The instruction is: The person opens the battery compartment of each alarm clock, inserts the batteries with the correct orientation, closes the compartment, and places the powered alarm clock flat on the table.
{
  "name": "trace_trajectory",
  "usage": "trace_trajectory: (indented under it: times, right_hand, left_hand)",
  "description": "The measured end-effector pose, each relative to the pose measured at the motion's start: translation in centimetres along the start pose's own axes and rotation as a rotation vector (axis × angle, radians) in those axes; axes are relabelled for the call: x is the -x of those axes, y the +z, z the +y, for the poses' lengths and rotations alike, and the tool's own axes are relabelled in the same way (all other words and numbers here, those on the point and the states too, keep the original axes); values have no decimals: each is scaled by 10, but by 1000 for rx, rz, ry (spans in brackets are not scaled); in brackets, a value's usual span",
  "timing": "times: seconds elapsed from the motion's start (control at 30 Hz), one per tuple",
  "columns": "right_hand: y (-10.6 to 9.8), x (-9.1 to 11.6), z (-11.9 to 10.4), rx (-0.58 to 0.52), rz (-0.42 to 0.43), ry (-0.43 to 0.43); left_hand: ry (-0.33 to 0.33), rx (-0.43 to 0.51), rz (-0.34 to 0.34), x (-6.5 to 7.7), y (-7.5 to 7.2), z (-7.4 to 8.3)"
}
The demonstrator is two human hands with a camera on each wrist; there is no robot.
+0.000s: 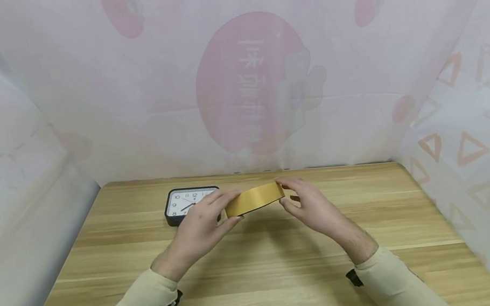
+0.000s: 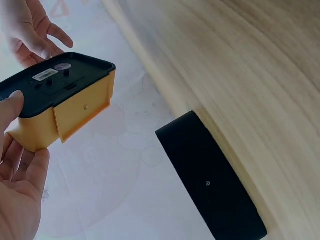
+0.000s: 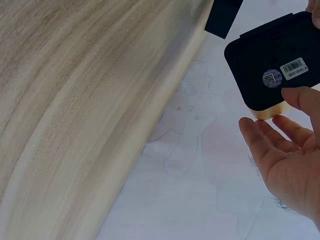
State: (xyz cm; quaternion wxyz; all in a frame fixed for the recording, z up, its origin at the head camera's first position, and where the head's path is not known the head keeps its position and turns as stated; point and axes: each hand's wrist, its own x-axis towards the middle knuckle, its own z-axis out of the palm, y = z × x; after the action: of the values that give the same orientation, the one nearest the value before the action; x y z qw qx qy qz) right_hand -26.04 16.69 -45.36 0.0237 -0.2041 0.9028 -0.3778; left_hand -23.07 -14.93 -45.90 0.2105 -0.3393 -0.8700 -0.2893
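Observation:
Between both hands a yellow desk clock [image 1: 255, 199] is held above the table. It has a black back [image 3: 260, 50] with a barcode label and a round sticker, and its face is hidden from every view. My left hand [image 1: 201, 225] grips its left end, thumb [image 2: 12, 106] on the back and fingers curled under the yellow side. At the right end my right hand [image 1: 316, 209] holds a corner between thumb and fingertips. A black-framed clock [image 1: 177, 204] with a white dial lies face up on the table, partly covered by the left hand in the head view.
The wood-grain table [image 1: 269, 291] ends at the back against a white and pink printed sheet [image 1: 158, 108]. More printed sheets hang along the left and right sides. Dark straps [image 1: 353, 279] show at both sleeve cuffs.

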Motion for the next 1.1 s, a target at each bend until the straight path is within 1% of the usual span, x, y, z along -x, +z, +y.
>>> trace_trajectory:
  times: [0.1,0.23,0.3,0.37,0.53,0.67,0.77,0.83,0.9,1.0,1.1]
  right_hand:
    - [0,0,0,-68,11,34]
    - [0,2,0,-155,38,104]
    - [1,1,-1,-234,37,138]
    - [3,0,-1,-350,20,177]
    - [6,-2,-5,-704,-54,295]
    - [7,-3,-11,-935,-112,392]
    - [7,-3,-15,-1056,-140,436]
    - [7,-3,-18,-1099,-150,449]
    - [8,-3,-19,-1108,-163,442]
    - [9,-2,-20,-1097,-174,433]
    - [10,-2,-20,-1084,-173,434]
  left_hand:
    - [66,-76,40,0,0,0]
    - [151,-186,91,-1,1,1]
    - [190,-233,110,-1,2,3]
    - [223,-281,123,-1,2,4]
    - [279,-376,126,-4,4,9]
    - [309,-403,119,-5,6,11]
    - [335,-410,117,-5,8,11]
    - [357,-424,120,-5,10,11]
    - [379,-438,117,-5,11,11]
    - [409,-455,106,-5,13,11]
    - [430,-462,79,-3,14,10]
